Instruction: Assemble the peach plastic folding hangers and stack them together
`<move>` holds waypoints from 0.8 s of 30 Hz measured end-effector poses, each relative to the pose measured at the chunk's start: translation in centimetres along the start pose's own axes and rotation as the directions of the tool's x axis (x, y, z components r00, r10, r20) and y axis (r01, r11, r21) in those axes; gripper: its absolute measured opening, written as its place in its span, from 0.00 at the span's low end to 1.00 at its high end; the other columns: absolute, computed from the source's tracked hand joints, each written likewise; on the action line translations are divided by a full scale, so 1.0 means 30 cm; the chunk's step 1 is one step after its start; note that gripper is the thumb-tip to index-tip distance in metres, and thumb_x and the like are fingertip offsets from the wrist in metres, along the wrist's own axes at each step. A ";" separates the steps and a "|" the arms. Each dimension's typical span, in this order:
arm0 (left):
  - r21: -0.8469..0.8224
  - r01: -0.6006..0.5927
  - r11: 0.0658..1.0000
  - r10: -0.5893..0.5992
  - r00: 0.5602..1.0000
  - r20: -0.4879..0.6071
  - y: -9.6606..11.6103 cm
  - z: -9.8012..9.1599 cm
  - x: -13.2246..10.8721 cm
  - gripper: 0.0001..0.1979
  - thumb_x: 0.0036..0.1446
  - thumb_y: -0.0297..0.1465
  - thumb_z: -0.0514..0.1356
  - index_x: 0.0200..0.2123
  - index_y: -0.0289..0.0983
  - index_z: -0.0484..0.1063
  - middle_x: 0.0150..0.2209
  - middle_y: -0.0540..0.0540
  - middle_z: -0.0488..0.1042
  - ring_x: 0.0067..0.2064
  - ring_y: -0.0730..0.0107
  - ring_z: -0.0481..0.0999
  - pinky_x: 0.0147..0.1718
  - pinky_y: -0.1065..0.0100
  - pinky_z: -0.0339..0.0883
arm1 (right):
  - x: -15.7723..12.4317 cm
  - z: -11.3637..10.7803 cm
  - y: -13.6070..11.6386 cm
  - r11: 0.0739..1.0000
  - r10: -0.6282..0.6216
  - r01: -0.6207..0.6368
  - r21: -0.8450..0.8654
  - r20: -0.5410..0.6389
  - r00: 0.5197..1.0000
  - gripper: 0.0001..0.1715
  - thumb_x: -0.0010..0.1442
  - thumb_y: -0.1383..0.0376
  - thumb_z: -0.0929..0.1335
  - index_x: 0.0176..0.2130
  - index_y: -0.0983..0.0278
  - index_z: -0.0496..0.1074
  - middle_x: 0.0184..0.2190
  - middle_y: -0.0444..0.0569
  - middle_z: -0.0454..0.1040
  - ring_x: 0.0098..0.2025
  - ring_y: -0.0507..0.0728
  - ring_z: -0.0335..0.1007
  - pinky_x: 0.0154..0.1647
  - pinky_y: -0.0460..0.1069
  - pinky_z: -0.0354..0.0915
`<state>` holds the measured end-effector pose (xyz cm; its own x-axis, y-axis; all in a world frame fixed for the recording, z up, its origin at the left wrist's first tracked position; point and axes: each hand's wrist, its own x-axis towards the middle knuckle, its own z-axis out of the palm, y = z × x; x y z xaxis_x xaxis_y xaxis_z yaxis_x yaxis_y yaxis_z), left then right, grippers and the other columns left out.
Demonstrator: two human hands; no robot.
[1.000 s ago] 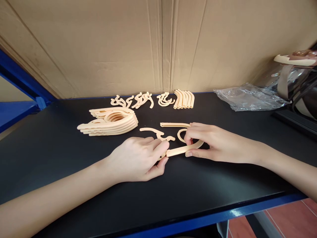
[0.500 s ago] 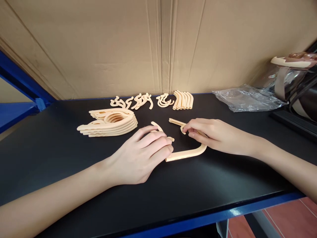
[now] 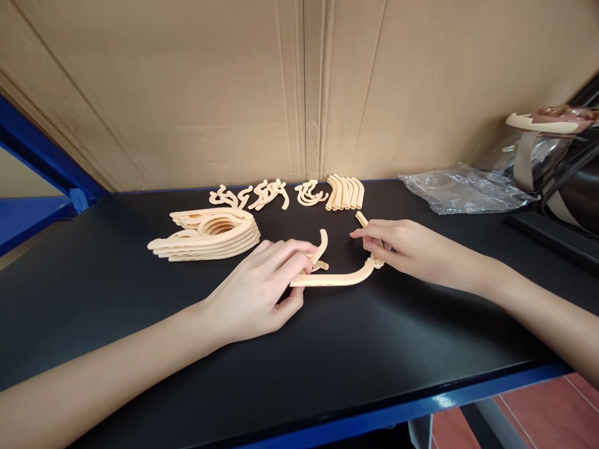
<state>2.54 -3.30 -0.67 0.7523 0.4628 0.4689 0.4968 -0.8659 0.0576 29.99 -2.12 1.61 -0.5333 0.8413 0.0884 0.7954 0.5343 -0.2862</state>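
My left hand (image 3: 264, 290) is closed on the straight end of a long, curved beige plastic hanger arm (image 3: 339, 279). A curved hook piece (image 3: 322, 244) sticks up beyond its fingers, partly covered, so I cannot tell if they touch it. To the right, my right hand (image 3: 405, 246) pinches a second hanger arm (image 3: 361, 219), whose tip shows above the fingers. The two arms meet just below the right fingers, where the joint is mostly hidden. A stack of beige folded hangers (image 3: 210, 249) lies left of my hands.
Loose hooks (image 3: 270, 194), more curved pieces (image 3: 309, 193) and a row of short bent arms (image 3: 345, 192) lie along the back of the black table (image 3: 374, 362). A clear plastic bag (image 3: 468, 190) is at the back right, beside a dark object. Cardboard (image 3: 210, 93) stands behind.
The long arm has shifted left and slightly up, and my left hand now grips its end. The arm in my right hand has swung to a steeper angle.
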 end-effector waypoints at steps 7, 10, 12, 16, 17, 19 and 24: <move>-0.088 0.010 0.996 -0.010 1.000 0.006 -0.004 -0.001 -0.002 0.07 0.64 0.34 0.55 0.37 0.36 0.64 0.47 0.42 0.73 0.44 0.63 0.73 0.40 0.64 0.64 | -0.004 0.005 -0.009 0.998 -0.054 0.054 -0.023 0.014 0.998 0.24 0.68 0.58 0.57 0.58 0.63 0.67 0.46 0.52 0.74 0.46 0.59 0.71 0.44 0.53 0.66; -0.091 0.001 0.996 -0.001 1.000 0.006 -0.007 -0.003 -0.002 0.06 0.66 0.32 0.54 0.36 0.37 0.63 0.47 0.43 0.73 0.43 0.64 0.74 0.39 0.64 0.63 | -0.001 0.014 0.004 0.997 -0.068 0.068 -0.027 0.012 0.998 0.24 0.68 0.58 0.58 0.58 0.60 0.67 0.46 0.52 0.73 0.47 0.59 0.70 0.47 0.55 0.66; -0.104 0.001 0.995 0.000 1.000 0.009 -0.007 -0.005 -0.001 0.06 0.65 0.32 0.55 0.37 0.37 0.62 0.48 0.43 0.73 0.43 0.66 0.74 0.38 0.65 0.63 | 0.003 0.021 0.014 0.995 -0.088 0.088 -0.037 0.012 0.996 0.23 0.68 0.58 0.58 0.57 0.59 0.68 0.47 0.51 0.72 0.48 0.60 0.68 0.48 0.55 0.65; -0.137 0.028 0.990 -0.024 0.999 0.028 -0.004 -0.006 -0.003 0.08 0.64 0.33 0.57 0.43 0.37 0.62 0.49 0.44 0.74 0.42 0.67 0.75 0.39 0.66 0.64 | 0.010 0.033 0.028 0.992 -0.121 0.121 -0.038 -0.003 0.993 0.22 0.68 0.57 0.58 0.55 0.60 0.70 0.46 0.52 0.70 0.50 0.59 0.65 0.50 0.55 0.64; -0.143 0.026 0.989 -0.022 0.999 0.031 -0.003 -0.006 -0.003 0.09 0.64 0.33 0.57 0.44 0.37 0.62 0.48 0.44 0.74 0.43 0.67 0.75 0.40 0.66 0.64 | 0.012 0.034 0.029 0.993 -0.117 0.116 -0.036 -0.021 0.993 0.21 0.68 0.57 0.59 0.54 0.60 0.70 0.46 0.52 0.70 0.50 0.59 0.65 0.49 0.54 0.65; -0.150 -0.003 0.989 0.007 1.000 0.025 -0.003 -0.004 -0.005 0.09 0.64 0.32 0.57 0.45 0.37 0.62 0.48 0.45 0.74 0.47 0.66 0.74 0.43 0.66 0.65 | 0.014 0.034 0.028 0.995 -0.098 0.095 -0.040 -0.064 0.993 0.20 0.66 0.56 0.61 0.53 0.59 0.71 0.45 0.52 0.69 0.49 0.60 0.64 0.48 0.54 0.65; -0.152 -0.084 0.985 0.086 0.996 0.006 -0.003 -0.004 -0.006 0.07 0.64 0.29 0.58 0.44 0.36 0.63 0.47 0.44 0.76 0.49 0.65 0.74 0.46 0.65 0.65 | 0.016 0.026 0.023 0.993 -0.059 0.048 -0.105 -0.102 0.993 0.21 0.63 0.53 0.65 0.52 0.58 0.71 0.44 0.51 0.70 0.46 0.60 0.65 0.49 0.57 0.63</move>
<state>2.31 -3.34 -0.66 0.7946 0.3879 0.4670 0.3603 -0.9205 0.1513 30.07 -1.41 0.71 -0.5473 0.8121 0.2022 0.7945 0.5801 -0.1794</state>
